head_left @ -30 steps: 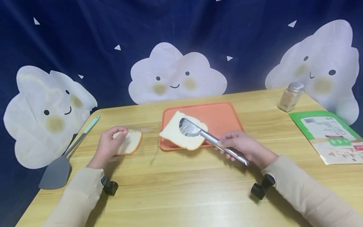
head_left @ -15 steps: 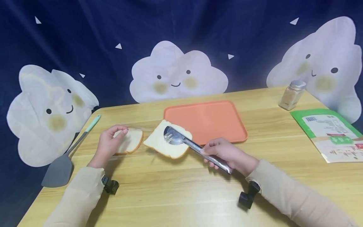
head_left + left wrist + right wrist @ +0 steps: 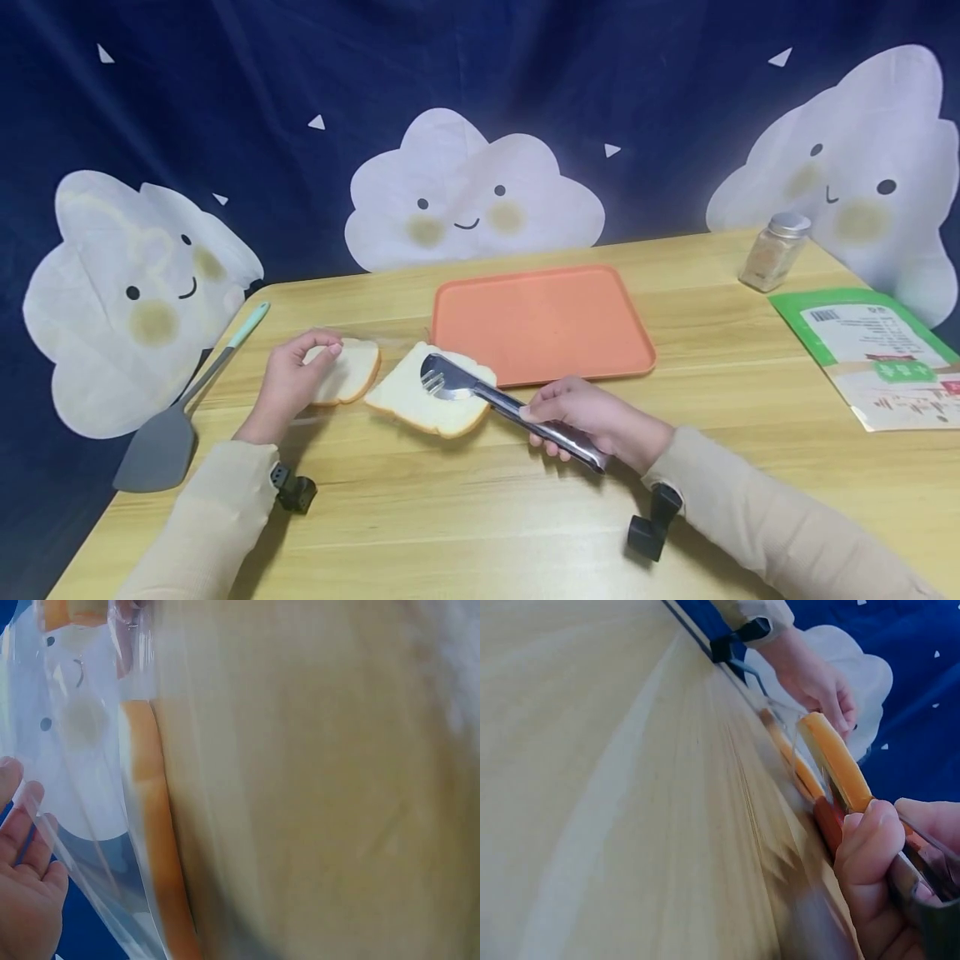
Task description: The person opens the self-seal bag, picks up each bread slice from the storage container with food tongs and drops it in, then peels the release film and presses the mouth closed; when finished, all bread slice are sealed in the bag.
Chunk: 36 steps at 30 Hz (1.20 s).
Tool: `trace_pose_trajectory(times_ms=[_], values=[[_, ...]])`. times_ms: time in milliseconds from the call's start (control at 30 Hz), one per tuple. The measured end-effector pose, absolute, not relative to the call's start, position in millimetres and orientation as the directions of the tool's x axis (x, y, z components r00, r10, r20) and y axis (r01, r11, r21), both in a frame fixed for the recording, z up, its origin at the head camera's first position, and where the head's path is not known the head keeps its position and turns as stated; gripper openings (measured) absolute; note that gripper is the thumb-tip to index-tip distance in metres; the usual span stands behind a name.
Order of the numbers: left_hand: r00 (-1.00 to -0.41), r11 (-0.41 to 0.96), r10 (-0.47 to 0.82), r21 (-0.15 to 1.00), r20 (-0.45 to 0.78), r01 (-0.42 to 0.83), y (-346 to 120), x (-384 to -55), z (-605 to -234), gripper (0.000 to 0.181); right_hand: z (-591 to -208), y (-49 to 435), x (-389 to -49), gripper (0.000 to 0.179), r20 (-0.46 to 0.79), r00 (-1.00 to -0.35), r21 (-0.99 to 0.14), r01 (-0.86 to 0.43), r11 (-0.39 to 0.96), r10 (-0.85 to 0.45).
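Observation:
My left hand (image 3: 288,383) pinches the edge of a clear plastic bag (image 3: 97,881). One bread slice (image 3: 351,375) lies flat in the bag, its brown crust edge (image 3: 161,840) facing the left wrist camera. With my right hand (image 3: 596,417) I grip metal tongs (image 3: 506,406) by the handles. Their spoon-shaped end presses over a second bread slice (image 3: 401,393), gripping it from the near right side. Held slightly tilted, this slice (image 3: 836,757) overlaps the bag's mouth area in the head view, to the right of the bagged slice.
An orange tray (image 3: 543,321) sits behind the tongs. On the far left lies a grey spatula (image 3: 157,450) with a mint handle. At the right are a spice jar (image 3: 775,254) with a metal lid and a green-and-white food packet (image 3: 870,354).
The right hand has carried the tongs and bread slice left and toward me, off the orange tray to beside the bag. My left hand stays nearly still.

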State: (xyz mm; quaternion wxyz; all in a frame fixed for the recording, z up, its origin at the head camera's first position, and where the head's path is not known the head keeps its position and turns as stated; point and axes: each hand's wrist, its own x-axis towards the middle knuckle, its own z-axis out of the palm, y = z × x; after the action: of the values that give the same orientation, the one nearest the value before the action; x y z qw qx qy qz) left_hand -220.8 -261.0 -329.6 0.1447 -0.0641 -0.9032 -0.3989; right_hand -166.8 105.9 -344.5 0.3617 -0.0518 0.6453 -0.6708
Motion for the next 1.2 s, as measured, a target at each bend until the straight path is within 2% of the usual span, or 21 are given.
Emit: trace_pose_trajectory(times_ms=[667,967,1200], values=[[-0.950,0.673,0.022,0.698,0.311,0.244,-261.7,-220.9,-330.2,0.019,-344.1,80.6,-187.0,0.014,-0.404,-0.727,-0.909,0.388,0.153,-0.556],[-0.940,0.624,0.055,0.723,0.338,0.296,-259.6,-219.2,-329.9,0.025,-342.1,70.4,-191.3,0.020,-0.398,-0.730,-0.913,0.376,0.160,-0.556],[-0.944,0.614,0.069,0.732,0.322,0.295,-256.4,-216.9,-330.3,0.026,-343.1,62.6,-192.6,0.017,-0.377,-0.737,-0.923,0.353,0.157,-0.560]])
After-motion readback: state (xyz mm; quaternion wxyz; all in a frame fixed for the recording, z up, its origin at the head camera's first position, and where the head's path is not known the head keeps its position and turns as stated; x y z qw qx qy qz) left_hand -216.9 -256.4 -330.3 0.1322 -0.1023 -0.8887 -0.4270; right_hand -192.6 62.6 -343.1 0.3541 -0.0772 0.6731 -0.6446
